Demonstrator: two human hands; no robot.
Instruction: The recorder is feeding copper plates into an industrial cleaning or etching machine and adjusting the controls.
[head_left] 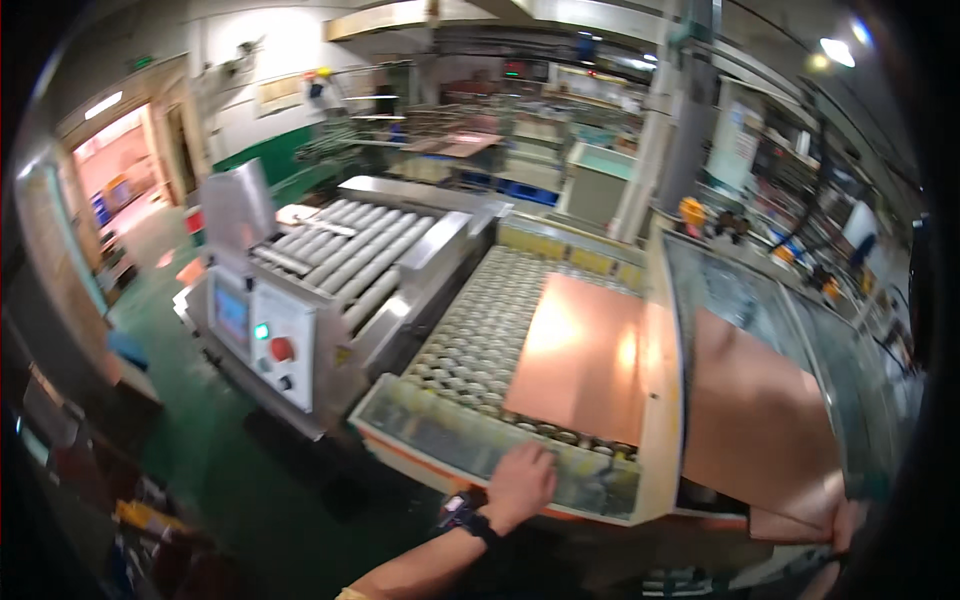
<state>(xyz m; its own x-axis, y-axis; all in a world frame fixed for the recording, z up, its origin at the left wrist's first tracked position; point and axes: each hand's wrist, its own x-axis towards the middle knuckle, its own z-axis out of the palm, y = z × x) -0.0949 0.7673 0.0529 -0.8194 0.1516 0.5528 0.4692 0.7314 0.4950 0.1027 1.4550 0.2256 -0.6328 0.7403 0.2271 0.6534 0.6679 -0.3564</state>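
Note:
My left hand [522, 485] rests palm down on the front edge of a roller conveyor [465, 345], a dark watch on its wrist. Its fingers lie forward on the pale edge, with nothing held. On the wheels just beyond it lies a flat, shiny copper sheet [580, 355]. At the far right, my right hand [850, 525] grips the near corner of another copper sheet [760, 415], which lies tilted over a section with glassy covers. A further copper corner [785, 525] shows beneath it. The right fingers are partly hidden and dim.
Left of the wheels stands a metal roller table [350, 250] with a control panel [285, 345] bearing a red button and a screen. A pale upright partition [657, 400] separates the two copper sheets. Green floor [240, 490] runs along the left, toward a doorway [125, 170].

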